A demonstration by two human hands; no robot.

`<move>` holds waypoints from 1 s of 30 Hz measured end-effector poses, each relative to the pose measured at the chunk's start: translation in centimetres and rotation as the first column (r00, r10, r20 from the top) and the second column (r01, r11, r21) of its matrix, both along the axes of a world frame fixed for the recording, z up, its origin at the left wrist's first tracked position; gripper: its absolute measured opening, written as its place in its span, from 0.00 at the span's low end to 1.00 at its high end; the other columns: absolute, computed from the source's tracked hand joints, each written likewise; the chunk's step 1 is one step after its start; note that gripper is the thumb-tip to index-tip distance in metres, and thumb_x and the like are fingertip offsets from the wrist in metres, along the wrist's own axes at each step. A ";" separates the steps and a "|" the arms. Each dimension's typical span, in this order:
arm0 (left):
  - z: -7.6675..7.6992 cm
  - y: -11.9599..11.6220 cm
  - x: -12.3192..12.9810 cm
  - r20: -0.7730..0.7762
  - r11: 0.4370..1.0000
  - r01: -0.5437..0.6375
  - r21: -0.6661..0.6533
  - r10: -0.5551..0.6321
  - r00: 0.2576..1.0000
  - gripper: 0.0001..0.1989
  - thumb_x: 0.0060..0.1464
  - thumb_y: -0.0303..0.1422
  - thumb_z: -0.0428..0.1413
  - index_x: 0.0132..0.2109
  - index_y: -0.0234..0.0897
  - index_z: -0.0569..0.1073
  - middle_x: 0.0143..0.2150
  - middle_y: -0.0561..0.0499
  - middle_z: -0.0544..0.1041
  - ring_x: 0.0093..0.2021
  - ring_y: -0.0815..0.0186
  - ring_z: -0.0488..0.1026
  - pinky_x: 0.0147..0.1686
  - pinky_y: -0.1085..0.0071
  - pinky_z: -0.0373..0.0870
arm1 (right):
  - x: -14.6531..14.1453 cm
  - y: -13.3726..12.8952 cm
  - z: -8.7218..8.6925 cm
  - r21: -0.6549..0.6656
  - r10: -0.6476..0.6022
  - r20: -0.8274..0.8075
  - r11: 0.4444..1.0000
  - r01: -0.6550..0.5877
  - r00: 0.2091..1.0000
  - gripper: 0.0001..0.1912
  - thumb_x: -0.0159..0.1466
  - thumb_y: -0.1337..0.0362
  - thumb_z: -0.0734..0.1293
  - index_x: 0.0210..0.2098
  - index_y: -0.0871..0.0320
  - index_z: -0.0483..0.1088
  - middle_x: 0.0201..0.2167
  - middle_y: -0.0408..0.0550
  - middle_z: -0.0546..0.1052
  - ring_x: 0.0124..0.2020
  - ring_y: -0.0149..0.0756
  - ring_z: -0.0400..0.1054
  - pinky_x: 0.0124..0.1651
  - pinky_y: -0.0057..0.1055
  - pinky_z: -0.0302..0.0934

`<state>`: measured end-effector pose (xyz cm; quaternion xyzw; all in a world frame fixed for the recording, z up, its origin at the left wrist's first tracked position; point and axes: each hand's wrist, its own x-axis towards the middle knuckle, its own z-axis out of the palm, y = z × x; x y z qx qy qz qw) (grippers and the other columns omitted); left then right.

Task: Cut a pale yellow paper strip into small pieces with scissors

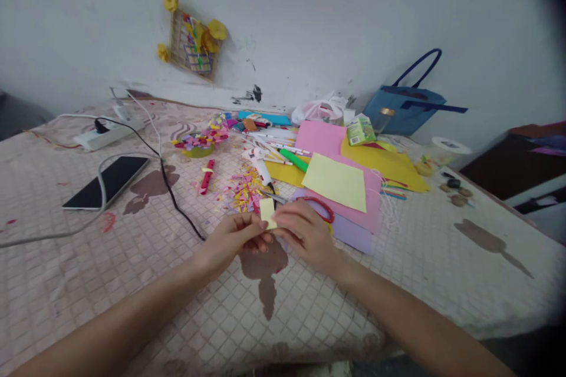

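A small pale yellow strip of paper point(267, 210) stands up between my two hands above the tablecloth. My left hand point(236, 234) pinches its lower left side between thumb and fingers. At its right side, the closed fingers of my right hand point(309, 232) grip the paper's lower edge. Just beyond lie scissors with red handles point(326, 207), partly hidden by my right hand. A white glue gun point(259, 166) and a heap of yellow, pink and purple paper scraps point(245, 188) are close by. A larger pale yellow sheet point(336, 179) rests on pink paper point(316, 136).
On the left are a black tablet or phone point(108, 181), a power strip point(108, 134) and trailing cables point(170, 194). A rolled red piece point(206, 177) lies left of the scraps. Further back are a green box point(360, 129) and a blue bag point(404, 109).
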<state>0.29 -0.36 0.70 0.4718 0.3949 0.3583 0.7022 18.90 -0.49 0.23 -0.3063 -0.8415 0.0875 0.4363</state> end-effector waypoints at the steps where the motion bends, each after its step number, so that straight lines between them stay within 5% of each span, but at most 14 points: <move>1: 0.1 0.0 0.0 -0.009 1.000 -0.006 0.014 0.006 1.000 0.12 0.48 0.38 0.59 0.29 0.32 0.72 0.27 0.49 0.76 0.22 0.73 0.69 0.23 0.77 0.66 | -0.1 -0.1 0.1 -0.117 -0.041 -0.069 0.993 0.033 0.997 0.10 0.61 0.65 0.63 0.43 0.54 0.66 0.40 0.51 0.71 0.40 0.37 0.66 0.42 0.36 0.63; 3: 0.2 0.1 -0.1 -0.035 0.999 -0.005 0.047 0.007 0.999 0.12 0.49 0.38 0.58 0.30 0.32 0.72 0.27 0.49 0.76 0.23 0.73 0.70 0.23 0.77 0.66 | -0.4 -0.1 0.2 -0.390 -0.099 -0.183 0.921 0.020 0.978 0.09 0.62 0.60 0.62 0.41 0.57 0.66 0.36 0.49 0.71 0.35 0.35 0.66 0.36 0.32 0.63; 5: 0.3 0.1 -0.1 -0.077 0.995 0.003 0.097 0.005 0.997 0.12 0.49 0.38 0.57 0.29 0.32 0.71 0.27 0.50 0.75 0.23 0.73 0.70 0.23 0.77 0.66 | -0.6 0.0 0.0 -0.616 -0.075 -0.276 0.779 -0.117 0.958 0.11 0.63 0.57 0.60 0.34 0.58 0.65 0.27 0.45 0.69 0.28 0.31 0.64 0.30 0.28 0.61; 7: 0.3 0.1 -0.1 -0.127 0.987 0.026 0.161 -0.006 0.992 0.12 0.50 0.38 0.56 0.28 0.32 0.70 0.26 0.50 0.75 0.22 0.73 0.70 0.24 0.76 0.66 | -0.8 0.2 -0.5 -0.725 -0.040 -0.365 0.639 -0.257 0.930 0.13 0.62 0.54 0.61 0.31 0.59 0.64 0.23 0.42 0.67 0.24 0.29 0.62 0.27 0.26 0.59; 9: 0.2 0.0 -0.1 -0.163 0.974 0.060 0.217 -0.024 0.986 0.12 0.51 0.38 0.56 0.28 0.32 0.70 0.25 0.51 0.74 0.22 0.73 0.69 0.24 0.76 0.66 | -0.9 0.3 -0.9 -0.758 -0.041 -0.417 0.566 -0.323 0.908 0.13 0.60 0.55 0.64 0.30 0.59 0.63 0.23 0.40 0.66 0.23 0.27 0.61 0.25 0.25 0.56; 15: -0.5 0.0 -0.1 -0.219 0.949 0.105 0.298 -0.039 0.975 0.13 0.52 0.39 0.54 0.30 0.32 0.70 0.25 0.50 0.74 0.24 0.71 0.71 0.25 0.76 0.66 | -1.1 0.2 -1.1 -0.752 -0.081 -0.411 0.593 -0.287 0.908 0.12 0.59 0.59 0.65 0.26 0.59 0.60 0.21 0.38 0.64 0.21 0.25 0.58 0.24 0.23 0.53; 22: -0.5 0.2 -0.1 -0.222 0.953 0.104 0.285 -0.040 0.974 0.12 0.52 0.38 0.55 0.28 0.32 0.68 0.25 0.51 0.73 0.23 0.72 0.70 0.23 0.77 0.66 | -1.2 0.3 -1.0 -0.760 -0.094 -0.519 0.505 -0.408 0.850 0.11 0.58 0.59 0.67 0.30 0.59 0.62 0.23 0.38 0.66 0.22 0.24 0.61 0.25 0.23 0.57; 30: -0.5 -0.1 0.3 -0.145 0.975 0.093 0.202 -0.064 0.987 0.10 0.51 0.35 0.56 0.32 0.31 0.71 0.29 0.49 0.76 0.26 0.70 0.73 0.28 0.75 0.70 | -1.5 0.3 -1.2 -0.756 -0.168 -0.510 0.556 -0.346 0.844 0.11 0.57 0.60 0.67 0.28 0.58 0.62 0.21 0.38 0.65 0.21 0.24 0.60 0.24 0.23 0.57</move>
